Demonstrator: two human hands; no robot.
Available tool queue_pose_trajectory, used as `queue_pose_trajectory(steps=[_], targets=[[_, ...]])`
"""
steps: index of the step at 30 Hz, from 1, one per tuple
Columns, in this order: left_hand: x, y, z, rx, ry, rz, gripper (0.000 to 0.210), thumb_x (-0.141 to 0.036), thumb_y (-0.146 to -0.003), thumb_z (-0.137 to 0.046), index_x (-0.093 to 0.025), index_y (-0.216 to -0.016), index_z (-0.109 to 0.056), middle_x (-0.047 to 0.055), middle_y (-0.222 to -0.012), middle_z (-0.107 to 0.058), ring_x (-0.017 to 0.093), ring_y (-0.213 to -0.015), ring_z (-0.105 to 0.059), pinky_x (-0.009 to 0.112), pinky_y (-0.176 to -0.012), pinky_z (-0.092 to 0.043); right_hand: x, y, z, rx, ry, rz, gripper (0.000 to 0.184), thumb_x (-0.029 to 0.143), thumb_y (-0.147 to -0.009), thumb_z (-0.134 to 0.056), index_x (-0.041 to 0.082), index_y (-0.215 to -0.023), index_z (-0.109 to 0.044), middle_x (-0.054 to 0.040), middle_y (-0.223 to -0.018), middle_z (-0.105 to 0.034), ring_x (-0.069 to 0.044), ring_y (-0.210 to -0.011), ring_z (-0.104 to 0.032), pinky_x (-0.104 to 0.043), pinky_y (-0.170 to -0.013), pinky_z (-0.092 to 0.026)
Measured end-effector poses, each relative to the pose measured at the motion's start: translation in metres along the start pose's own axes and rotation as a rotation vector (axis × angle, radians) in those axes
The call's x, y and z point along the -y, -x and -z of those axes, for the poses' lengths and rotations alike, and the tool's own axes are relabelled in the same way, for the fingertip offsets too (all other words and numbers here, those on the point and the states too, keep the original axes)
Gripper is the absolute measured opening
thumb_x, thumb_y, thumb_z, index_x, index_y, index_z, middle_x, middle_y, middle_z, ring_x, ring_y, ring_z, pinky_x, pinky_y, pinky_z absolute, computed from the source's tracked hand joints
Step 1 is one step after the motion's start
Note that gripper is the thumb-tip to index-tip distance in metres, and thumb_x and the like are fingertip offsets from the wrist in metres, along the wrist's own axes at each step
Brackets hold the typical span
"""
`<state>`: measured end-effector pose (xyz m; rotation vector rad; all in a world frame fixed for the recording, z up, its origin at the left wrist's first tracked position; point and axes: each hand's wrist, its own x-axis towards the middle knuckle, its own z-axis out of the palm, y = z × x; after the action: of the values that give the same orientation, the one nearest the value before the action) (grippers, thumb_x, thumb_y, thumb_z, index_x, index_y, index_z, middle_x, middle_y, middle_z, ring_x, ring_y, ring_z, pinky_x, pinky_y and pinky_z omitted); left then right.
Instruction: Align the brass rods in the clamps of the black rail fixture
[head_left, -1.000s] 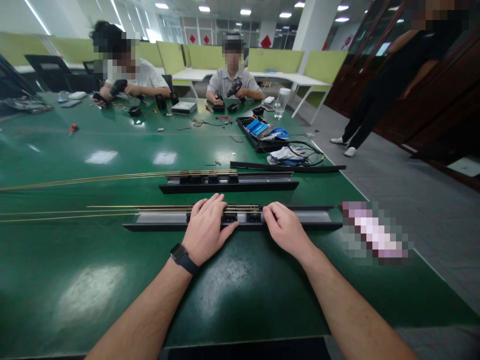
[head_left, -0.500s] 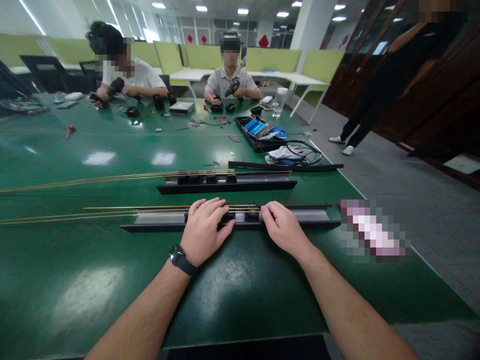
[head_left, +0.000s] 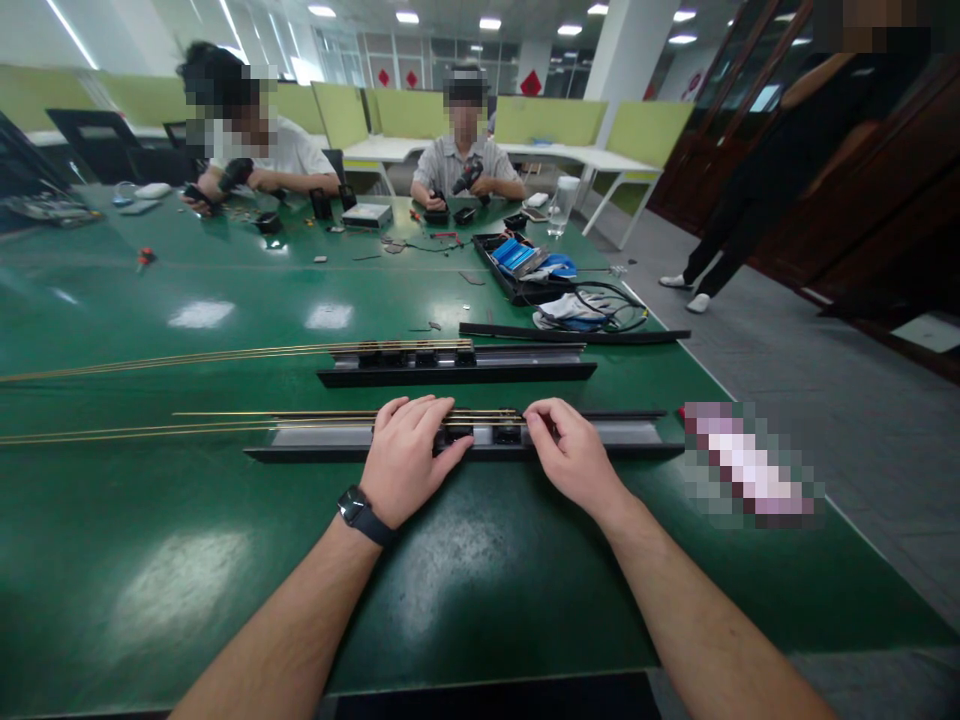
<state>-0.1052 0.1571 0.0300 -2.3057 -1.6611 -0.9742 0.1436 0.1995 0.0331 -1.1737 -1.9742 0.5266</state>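
Note:
A long black channel [head_left: 637, 450] with a pale inner face lies across the table in front of me. Small black blocks [head_left: 508, 435] sit inside it, and thin brass-coloured rods [head_left: 300, 424] run over them, reaching out past its left end. My left hand [head_left: 411, 445], wearing a dark watch, rests across rods and blocks with fingers stretched and thumb apart; its palm hides part of them. At the rods' right ends, my right hand [head_left: 566, 445] is closed in a pinch, thumb against forefinger. The fingers partly cover the rod tip there.
Behind lies a second black channel [head_left: 457, 376] with blocks and rods. Beyond it are a black strip [head_left: 574, 333], gloves [head_left: 574, 310] and a black tray [head_left: 517, 290] of parts. Two people sit opposite holding drills; another stands at right. A blurred pink item [head_left: 750, 465] lies near the table's right edge.
Both hands stay at the same places on the channel. The right hand's fingers have shifted very slightly at the rod ends. The whole view has moved a little.

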Motion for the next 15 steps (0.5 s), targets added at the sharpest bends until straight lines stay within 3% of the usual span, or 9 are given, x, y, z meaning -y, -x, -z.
queue_pose_trajectory(steps=[9,15], targets=[[-0.0004,0.0008,-0.0009,0.006,-0.017,-0.015,0.045,-0.045,-0.093,-0.070,-0.018,-0.129,-0.066,0.012,-0.128,-0.074,0.030,-0.122,-0.067,0.051,-0.112,-0.042,0.0005,0.0014,-0.0001,-0.003,-0.037,0.063,0.018,0.033,-0.101,-0.056,0.023,-0.105,-0.071,-0.0049,-0.096,-0.067,-0.019,-0.089,-0.064,-0.034,-0.081,-0.051],[0.0002,0.0008,-0.0009,0.008,-0.014,-0.021,0.046,-0.046,-0.092,-0.072,-0.019,-0.128,-0.068,0.013,-0.128,-0.074,0.031,-0.122,-0.067,0.053,-0.111,-0.043,-0.0003,0.0014,-0.0002,0.015,-0.032,0.066,0.025,0.033,-0.099,-0.058,0.022,-0.119,-0.071,-0.0049,-0.095,-0.066,-0.019,-0.086,-0.064,-0.035,-0.079,-0.053]])
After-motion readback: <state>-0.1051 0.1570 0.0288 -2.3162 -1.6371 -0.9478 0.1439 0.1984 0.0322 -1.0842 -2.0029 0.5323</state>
